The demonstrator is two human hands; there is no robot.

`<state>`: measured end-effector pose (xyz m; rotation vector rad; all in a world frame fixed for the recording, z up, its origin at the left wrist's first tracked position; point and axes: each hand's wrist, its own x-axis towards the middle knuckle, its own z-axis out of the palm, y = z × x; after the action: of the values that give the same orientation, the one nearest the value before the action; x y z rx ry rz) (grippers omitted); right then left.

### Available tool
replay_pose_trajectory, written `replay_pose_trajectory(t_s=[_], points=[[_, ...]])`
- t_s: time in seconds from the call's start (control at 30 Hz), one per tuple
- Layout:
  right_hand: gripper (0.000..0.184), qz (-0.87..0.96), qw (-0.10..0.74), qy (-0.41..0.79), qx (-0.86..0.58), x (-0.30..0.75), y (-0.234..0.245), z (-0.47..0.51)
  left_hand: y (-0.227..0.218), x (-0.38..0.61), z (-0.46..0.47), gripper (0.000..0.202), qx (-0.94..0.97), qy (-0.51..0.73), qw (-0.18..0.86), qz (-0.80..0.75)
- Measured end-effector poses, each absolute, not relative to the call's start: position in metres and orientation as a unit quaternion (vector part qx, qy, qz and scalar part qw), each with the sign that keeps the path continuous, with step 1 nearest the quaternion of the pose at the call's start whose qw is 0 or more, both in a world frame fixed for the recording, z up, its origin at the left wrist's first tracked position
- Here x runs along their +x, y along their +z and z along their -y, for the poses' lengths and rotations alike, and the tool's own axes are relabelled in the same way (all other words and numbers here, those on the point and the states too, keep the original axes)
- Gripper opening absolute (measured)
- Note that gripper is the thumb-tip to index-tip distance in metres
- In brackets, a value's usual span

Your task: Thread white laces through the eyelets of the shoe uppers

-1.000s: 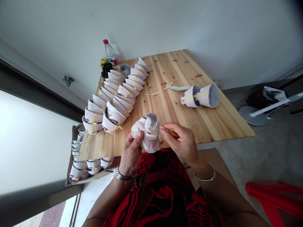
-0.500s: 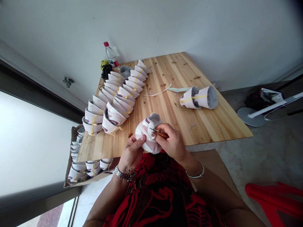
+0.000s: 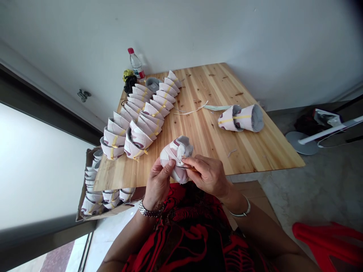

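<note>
White-and-pink shoe upper [image 3: 173,154], at the near edge of the table [image 3: 255,156], is clamped in my left hand [image 3: 159,183]; my right hand [image 3: 210,175] pinches a tool [image 3: 192,169] against it. Work appears unfinished; stacked uppers [image 3: 153,110]: status unclear.

Head cam looks fwd/down, close over L hand [image 3: 158,182] & R hand [image 3: 210,176].

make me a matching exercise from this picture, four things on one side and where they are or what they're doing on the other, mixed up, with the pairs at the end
Column one
1. left hand
2. right hand
3. bottle
4. cardboard box

Column two
a. below the table's left side
b. red-capped, beside the wall
c. pinches a thin tool
d. grips the shoe upper by its side

Pairs: 1-d, 2-c, 3-b, 4-a
</note>
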<state>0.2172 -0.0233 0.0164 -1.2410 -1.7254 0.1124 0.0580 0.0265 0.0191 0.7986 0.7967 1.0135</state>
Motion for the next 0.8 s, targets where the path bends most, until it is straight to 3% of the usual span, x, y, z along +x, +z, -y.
replay_pose_trajectory(t_s=[0.13, 0.33, 0.43, 0.63, 0.8], points=[[0.008, 0.653, 0.513, 0.205, -0.519, 0.217, 0.023, 0.022, 0.015, 0.056, -0.025, 0.032, 0.391, 0.483, 0.686, -0.378], [0.028, 0.545, 0.505, 0.434, -0.509, 0.22, 0.029, 0.015, 0.015, 0.053, -0.02, 0.034, 0.427, 0.454, 0.687, -0.375], [0.028, 0.525, 0.517, 0.447, -0.507, 0.221, 0.029, 0.015, 0.018, 0.054, -0.021, 0.039, 0.426, 0.413, 0.724, -0.351], [0.02, 0.561, 0.528, 0.364, -0.524, 0.221, 0.032, 0.019, 0.019, 0.056, -0.022, 0.024, 0.417, 0.357, 0.761, -0.346], [0.021, 0.42, 0.58, 0.557, -0.42, 0.224, 0.025, 0.016, 0.024, 0.059, -0.018, 0.023, 0.325, 0.358, 0.813, -0.325]])
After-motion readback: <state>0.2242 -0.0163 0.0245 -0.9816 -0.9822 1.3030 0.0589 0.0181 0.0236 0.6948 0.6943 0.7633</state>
